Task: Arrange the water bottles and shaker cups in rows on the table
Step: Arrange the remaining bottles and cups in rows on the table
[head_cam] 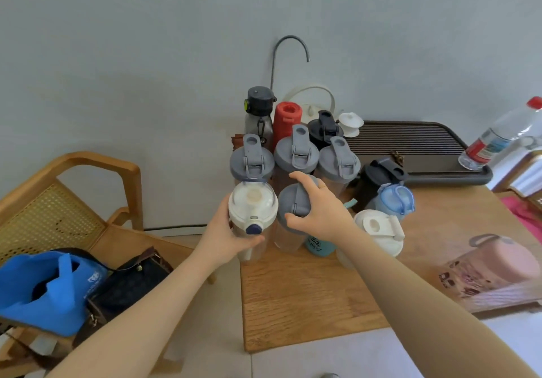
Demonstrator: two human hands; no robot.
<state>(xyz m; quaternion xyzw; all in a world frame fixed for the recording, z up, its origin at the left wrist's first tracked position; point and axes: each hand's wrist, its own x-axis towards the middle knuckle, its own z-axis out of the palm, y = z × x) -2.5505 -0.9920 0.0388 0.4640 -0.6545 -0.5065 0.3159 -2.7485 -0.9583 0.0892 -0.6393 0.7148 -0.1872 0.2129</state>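
at the table's (308, 304) left edge, our left hand (225, 239) is gripping the white-lidded shaker cup (252, 213), while our right hand (319, 210) is curling over the lid of the grey-lidded shaker cup (290, 216) just beside it. behind them three grey-lidded shakers (296, 154) are standing in a row, with a steel bottle (259, 113) and a red bottle (287, 119) toward the far left corner. a white-lidded cup (378, 231) and a blue-lidded bottle (396, 198) are sitting to the right.
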